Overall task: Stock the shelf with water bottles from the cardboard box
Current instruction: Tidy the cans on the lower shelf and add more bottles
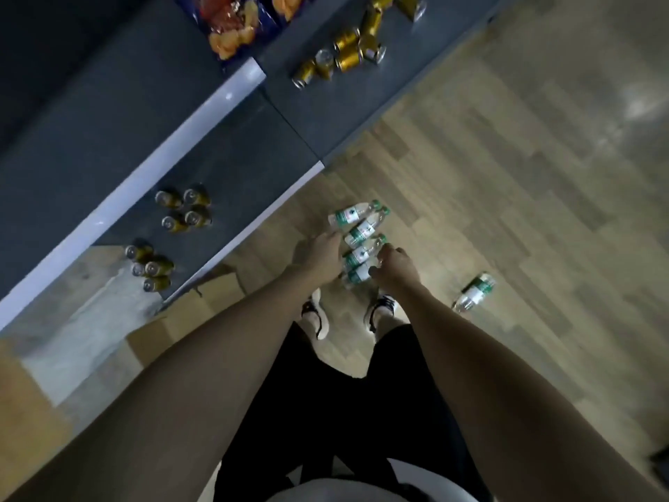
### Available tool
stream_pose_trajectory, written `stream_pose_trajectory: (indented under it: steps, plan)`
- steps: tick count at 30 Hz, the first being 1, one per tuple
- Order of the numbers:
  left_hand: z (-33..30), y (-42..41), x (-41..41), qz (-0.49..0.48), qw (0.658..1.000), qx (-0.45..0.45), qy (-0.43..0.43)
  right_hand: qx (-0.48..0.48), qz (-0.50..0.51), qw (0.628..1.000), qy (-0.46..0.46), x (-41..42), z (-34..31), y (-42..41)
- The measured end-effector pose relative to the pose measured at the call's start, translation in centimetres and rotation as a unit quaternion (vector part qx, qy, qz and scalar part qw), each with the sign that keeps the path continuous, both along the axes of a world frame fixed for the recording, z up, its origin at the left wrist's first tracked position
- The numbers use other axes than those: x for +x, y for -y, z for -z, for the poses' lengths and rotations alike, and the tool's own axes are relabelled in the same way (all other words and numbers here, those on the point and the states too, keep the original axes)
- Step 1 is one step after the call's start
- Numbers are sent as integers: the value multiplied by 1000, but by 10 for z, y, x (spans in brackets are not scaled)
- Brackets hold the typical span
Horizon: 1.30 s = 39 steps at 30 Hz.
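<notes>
Several clear water bottles [358, 235] with green labels and caps lie side by side on the wooden floor, just in front of my feet. My left hand [320, 253] reaches down and its fingers touch the left ends of the bottles. My right hand [392, 264] curls around the cap end of the nearest bottle [356, 273]. One more bottle [475, 292] lies alone on the floor to the right. A cardboard box [213, 289] shows partly under the shelf edge at the left. The dark shelf [231, 168] with a white front strip runs diagonally on the left.
Gold cans [182, 210] stand in small groups on the lower shelf, with more gold cans [347, 54] higher up. Snack bags [231, 27] sit at the top. Open wooden floor [506, 175] stretches to the right.
</notes>
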State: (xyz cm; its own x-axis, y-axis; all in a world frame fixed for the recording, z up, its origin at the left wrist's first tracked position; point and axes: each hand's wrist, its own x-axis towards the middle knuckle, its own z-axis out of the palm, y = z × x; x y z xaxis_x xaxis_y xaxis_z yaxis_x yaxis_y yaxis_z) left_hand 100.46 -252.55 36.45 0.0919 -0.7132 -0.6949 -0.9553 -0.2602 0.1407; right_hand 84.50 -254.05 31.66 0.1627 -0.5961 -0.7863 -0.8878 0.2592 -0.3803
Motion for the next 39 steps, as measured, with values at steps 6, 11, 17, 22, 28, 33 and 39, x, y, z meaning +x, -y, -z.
stream_pose_trajectory:
  steps: [6, 11, 17, 22, 28, 33, 39]
  plan:
    - [83, 2, -11, 32, 996, 78, -13, 45, 64, 997, -16, -3, 74, -10]
    - [173, 2, -16, 68, 992, 110, -14, 69, 193, 978, -34, 0, 158, -29]
    - [303, -5, -23, 70, 983, 162, -45, 107, 287, 950, -60, 13, 280, -57]
    - [388, -10, -15, 125, 976, 171, -38, 137, 362, 920, -54, 25, 370, -72]
    - [476, -14, -8, 177, 966, 187, -14, 155, 496, 854, -43, 30, 463, -82]
    - [545, -7, -17, 138, 970, 199, -30, 176, 532, 827, -33, 32, 535, -90]
    - [604, -1, -22, 183, 968, 172, -16, 169, 588, 791, -32, 39, 603, -93]
